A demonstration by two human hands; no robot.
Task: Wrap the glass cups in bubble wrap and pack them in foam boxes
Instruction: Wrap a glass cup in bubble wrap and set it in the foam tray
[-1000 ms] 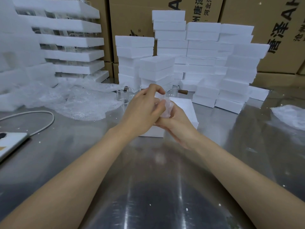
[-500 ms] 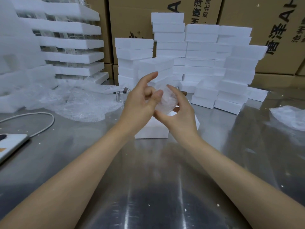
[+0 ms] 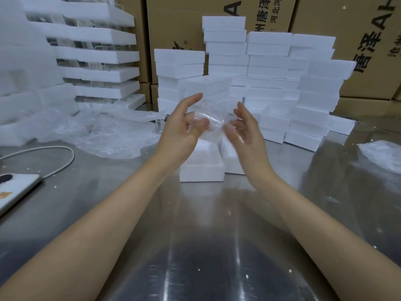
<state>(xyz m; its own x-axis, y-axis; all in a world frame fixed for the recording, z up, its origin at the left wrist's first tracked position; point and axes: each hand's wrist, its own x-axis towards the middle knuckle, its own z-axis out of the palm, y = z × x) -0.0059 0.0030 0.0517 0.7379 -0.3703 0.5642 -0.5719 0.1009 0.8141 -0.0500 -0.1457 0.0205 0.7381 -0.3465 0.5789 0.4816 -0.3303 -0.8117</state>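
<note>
Wrapping seems nearly done: the left hand (image 3: 182, 130) grips the bubble-wrapped cup (image 3: 213, 121), and the right hand (image 3: 247, 132) is open at its 3 o'clock. Next, I think, it goes into the foam box (image 3: 201, 171) at 6 o'clock.

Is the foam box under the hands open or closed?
Open. The foam box has no lid on it, and its hollow inside is visible.

The wrapped cup (image 3: 211, 123) is sitting in the left hand (image 3: 182, 129), with the right hand (image 3: 245, 131) just beside it at three o'clock, above the open foam box (image 3: 201, 168) on the table (image 3: 206, 235). Foam box stacks (image 3: 271, 72) are standing behind at twelve o'clock, and loose bubble wrap (image 3: 104, 135) is lying at ten. A phone (image 3: 15, 190) is lying at nine.
</note>
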